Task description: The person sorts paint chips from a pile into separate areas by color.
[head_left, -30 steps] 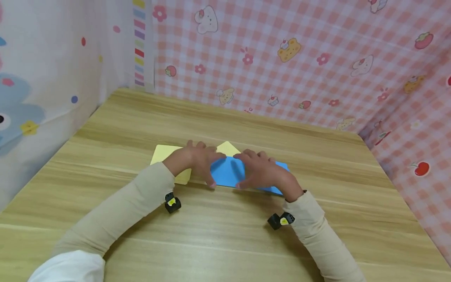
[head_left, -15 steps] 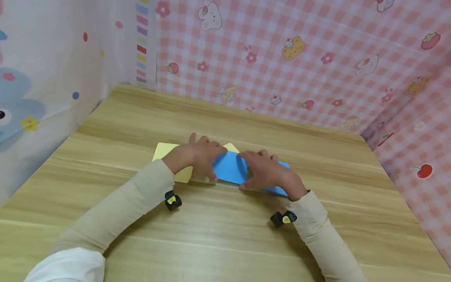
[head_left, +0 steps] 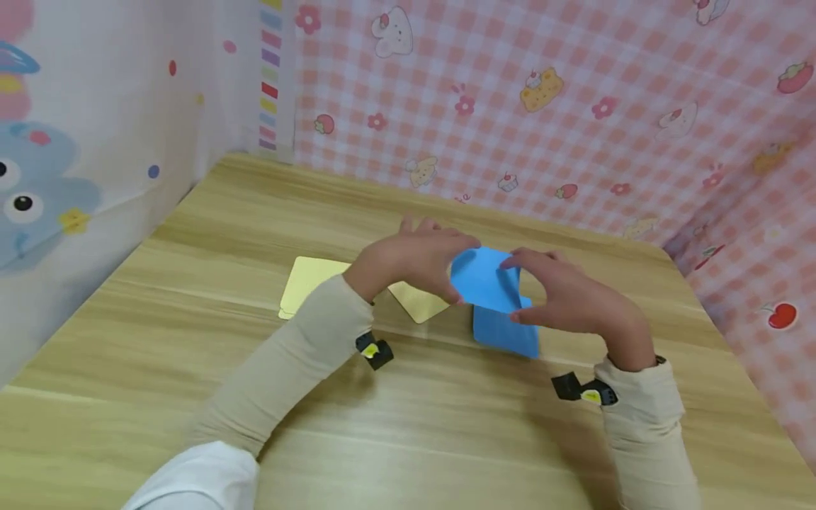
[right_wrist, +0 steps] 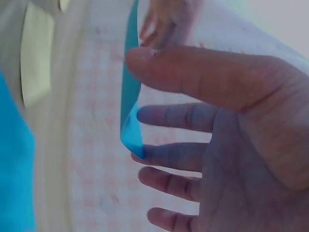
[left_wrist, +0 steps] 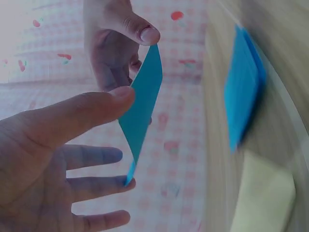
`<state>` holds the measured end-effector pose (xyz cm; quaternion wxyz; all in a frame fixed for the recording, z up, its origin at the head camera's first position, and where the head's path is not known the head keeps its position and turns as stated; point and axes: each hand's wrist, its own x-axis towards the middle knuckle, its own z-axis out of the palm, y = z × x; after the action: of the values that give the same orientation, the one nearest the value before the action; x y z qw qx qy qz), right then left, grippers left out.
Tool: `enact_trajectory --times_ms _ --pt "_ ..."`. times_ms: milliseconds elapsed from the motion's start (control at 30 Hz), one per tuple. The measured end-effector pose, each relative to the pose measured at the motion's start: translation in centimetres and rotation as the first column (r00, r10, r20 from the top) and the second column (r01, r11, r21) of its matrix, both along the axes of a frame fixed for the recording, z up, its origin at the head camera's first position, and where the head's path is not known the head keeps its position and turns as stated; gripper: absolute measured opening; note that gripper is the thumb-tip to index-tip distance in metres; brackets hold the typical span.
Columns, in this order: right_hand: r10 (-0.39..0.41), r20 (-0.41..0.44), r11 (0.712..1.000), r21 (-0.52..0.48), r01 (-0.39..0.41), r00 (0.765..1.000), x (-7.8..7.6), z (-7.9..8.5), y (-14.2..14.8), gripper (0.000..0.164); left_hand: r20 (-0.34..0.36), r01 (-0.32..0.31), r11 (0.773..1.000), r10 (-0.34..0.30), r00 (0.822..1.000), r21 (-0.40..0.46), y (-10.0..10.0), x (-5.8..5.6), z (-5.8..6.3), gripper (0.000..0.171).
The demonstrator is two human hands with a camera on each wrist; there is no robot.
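Observation:
A thin blue paper card (head_left: 484,276) is held up between both hands over the table. My left hand (head_left: 411,262) pinches its left side, with the thumb on the near face and fingertips at a corner, as the left wrist view shows. My right hand (head_left: 570,297) grips the right side; in the right wrist view the card's corner (right_wrist: 133,140) bends at the fingertips. Below, a small stack of blue cards (head_left: 506,336) lies on the table. A yellow card (head_left: 417,304) lies turned like a diamond to its left, partly hidden by my left hand.
More yellow cards (head_left: 312,280) with rounded corners lie farther left on the wooden table (head_left: 395,439). A pink checked cloth wall (head_left: 484,142) stands behind the table, and a white printed cloth (head_left: 127,212) hangs at the left.
Both hands have risen and moved right with the blue card, away from the yellow diamond-turned card. The blue stack on the table and more of that yellow card now show.

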<state>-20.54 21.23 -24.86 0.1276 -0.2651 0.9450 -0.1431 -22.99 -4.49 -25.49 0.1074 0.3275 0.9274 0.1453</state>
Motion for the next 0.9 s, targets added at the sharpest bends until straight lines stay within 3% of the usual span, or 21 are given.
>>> enact_trajectory --times_ms 133,300,467,633,767,900 --pt "-0.055 0.031 0.998 -0.013 0.055 0.998 0.7 0.2 4.6 0.068 0.032 0.083 0.996 -0.084 0.996 0.034 4.2 -1.4 -0.5 0.088" --pt "-0.102 0.104 0.995 0.019 0.101 0.989 -0.4 -1.1 7.4 0.069 0.096 0.093 0.995 -0.096 0.991 0.034 7.3 -2.7 -2.3 0.087" --pt "-0.085 0.219 0.994 0.088 0.067 0.972 -2.4 -2.9 6.6 0.064 0.163 0.091 0.996 -0.088 0.983 -0.007 7.3 -3.9 -4.7 0.085" --pt "-0.084 0.246 0.983 0.182 0.039 0.966 -3.5 -4.5 5.1 0.066 0.212 0.106 0.990 -0.084 0.974 -0.096 6.7 -4.3 -6.2 0.087" --pt "-0.085 0.230 0.984 0.170 0.046 0.969 -3.3 -4.3 5.5 0.065 0.209 0.129 0.985 -0.104 0.972 -0.112 6.2 -4.0 -5.0 0.091" --pt "-0.087 0.151 0.994 0.074 0.076 0.985 -2.0 -2.1 6.7 0.063 0.147 0.108 0.994 -0.101 0.984 -0.036 4.7 -3.1 -1.8 0.092"
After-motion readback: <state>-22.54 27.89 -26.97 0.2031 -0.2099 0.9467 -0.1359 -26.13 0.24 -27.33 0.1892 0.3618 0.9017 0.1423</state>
